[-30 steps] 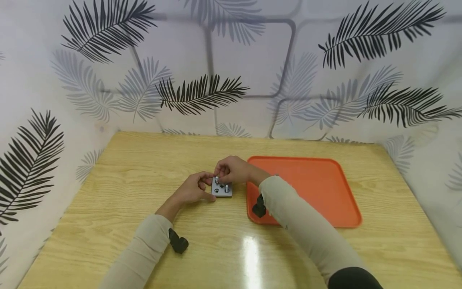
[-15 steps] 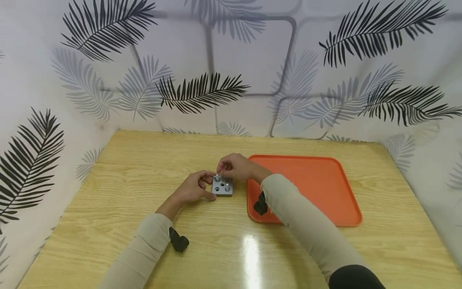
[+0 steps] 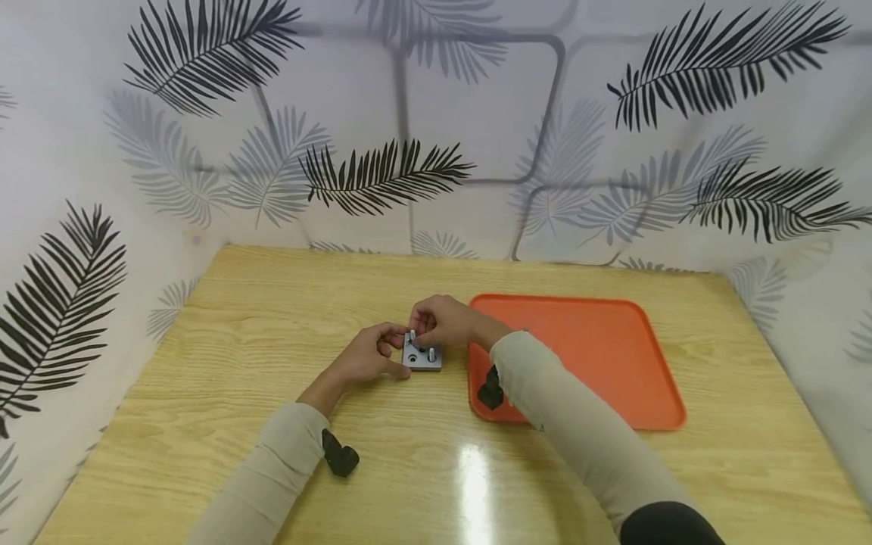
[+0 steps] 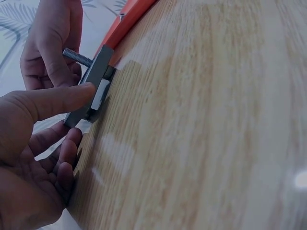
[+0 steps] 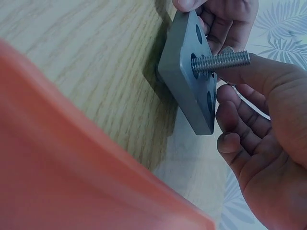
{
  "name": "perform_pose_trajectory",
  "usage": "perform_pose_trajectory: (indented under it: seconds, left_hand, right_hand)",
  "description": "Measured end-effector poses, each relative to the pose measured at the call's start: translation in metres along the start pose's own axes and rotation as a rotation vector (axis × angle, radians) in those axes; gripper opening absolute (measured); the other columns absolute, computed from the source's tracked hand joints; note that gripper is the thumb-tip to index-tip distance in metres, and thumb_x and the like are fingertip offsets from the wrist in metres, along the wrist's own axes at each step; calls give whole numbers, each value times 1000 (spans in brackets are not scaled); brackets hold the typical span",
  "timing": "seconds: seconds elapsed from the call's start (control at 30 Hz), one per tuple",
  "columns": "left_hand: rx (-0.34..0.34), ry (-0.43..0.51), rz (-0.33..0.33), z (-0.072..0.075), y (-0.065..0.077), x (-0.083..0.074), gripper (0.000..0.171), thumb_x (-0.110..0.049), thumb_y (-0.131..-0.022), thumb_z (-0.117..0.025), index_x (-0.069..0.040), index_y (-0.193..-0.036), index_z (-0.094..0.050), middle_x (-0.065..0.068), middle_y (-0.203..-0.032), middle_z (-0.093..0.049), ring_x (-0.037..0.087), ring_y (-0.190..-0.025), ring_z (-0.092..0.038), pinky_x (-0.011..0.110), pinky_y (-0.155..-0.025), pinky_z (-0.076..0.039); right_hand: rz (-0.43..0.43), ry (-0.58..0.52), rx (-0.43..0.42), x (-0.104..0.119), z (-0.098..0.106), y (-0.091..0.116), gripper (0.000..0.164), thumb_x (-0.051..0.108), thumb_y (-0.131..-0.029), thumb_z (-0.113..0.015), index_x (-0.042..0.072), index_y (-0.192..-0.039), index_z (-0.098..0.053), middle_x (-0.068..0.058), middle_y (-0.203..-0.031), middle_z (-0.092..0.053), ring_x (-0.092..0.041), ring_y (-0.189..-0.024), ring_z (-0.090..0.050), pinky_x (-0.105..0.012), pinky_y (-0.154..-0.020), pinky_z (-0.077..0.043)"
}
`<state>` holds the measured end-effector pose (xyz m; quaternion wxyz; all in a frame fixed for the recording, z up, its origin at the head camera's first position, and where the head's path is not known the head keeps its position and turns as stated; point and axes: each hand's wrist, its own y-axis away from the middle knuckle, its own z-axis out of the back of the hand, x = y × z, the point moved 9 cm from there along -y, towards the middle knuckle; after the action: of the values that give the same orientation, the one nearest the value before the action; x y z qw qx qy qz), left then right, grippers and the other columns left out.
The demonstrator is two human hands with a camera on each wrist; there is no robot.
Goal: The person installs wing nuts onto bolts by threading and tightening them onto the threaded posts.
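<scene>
A small square grey metal plate (image 3: pixel 425 366) with several holes lies on the table, raised on dark bolt heads (image 4: pixel 92 115) seen under it in the left wrist view. My left hand (image 3: pixel 368 356) grips its left side, thumb at the near edge and fingers at the far edge. Two threaded bolts stick up through it: a near right bolt (image 5: pixel 223 61) and a far left bolt (image 3: pixel 412 335). Around the far bolt, my right hand (image 3: pixel 446 321) pinches with thumb and fingertips. Those fingers partly hide the bolt's base, so I cannot tell whether a nut sits there.
An orange tray (image 3: pixel 593 341) lies just right of the plate, under my right forearm. The wooden table (image 3: pixel 286 303) ends at a leaf-patterned backdrop (image 3: pixel 477 219) behind. Each wrist carries a small black camera (image 3: pixel 341 456).
My right fingers shift slightly around the far bolt, lifting a little half a second ago and now closing in again. My left hand keeps its grip on the plate.
</scene>
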<state>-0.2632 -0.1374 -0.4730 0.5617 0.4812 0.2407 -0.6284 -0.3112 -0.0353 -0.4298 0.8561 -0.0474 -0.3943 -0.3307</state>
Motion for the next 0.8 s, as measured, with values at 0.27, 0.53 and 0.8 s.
perform_pose_trajectory:
  seconds: [0.27, 0.53, 0.8]
  left_hand:
    - [-11, 3, 8, -1, 1, -1, 65, -7, -79, -83, -6, -137, -55, 11, -119, -58, 19, -92, -45, 30, -81, -40]
    - [-15, 15, 18, -3, 0, -1, 66, -6, -78, -84, -6, -137, -55, 10, -118, -58, 19, -93, -44, 30, -81, -39]
    - [-11, 1, 15, -1, 1, -1, 65, -8, -79, -83, -7, -138, -55, 11, -119, -58, 20, -92, -44, 31, -81, -39]
  right_hand:
    - [-33, -24, -75, -6, 10, 3, 6, 11, -89, -71, 7, -90, -67, -2, -82, -66, -9, -75, -57, -21, -71, -47]
    - [28, -24, -76, -3, 13, 4, 12, 4, -96, -57, 3, -101, -69, -10, -91, -69, -10, -78, -58, -21, -74, -48]
    - [34, 6, -84, -1, 9, 8, 13, 8, -97, -60, 4, -99, -71, -10, -92, -72, -9, -78, -60, -21, -74, -49]
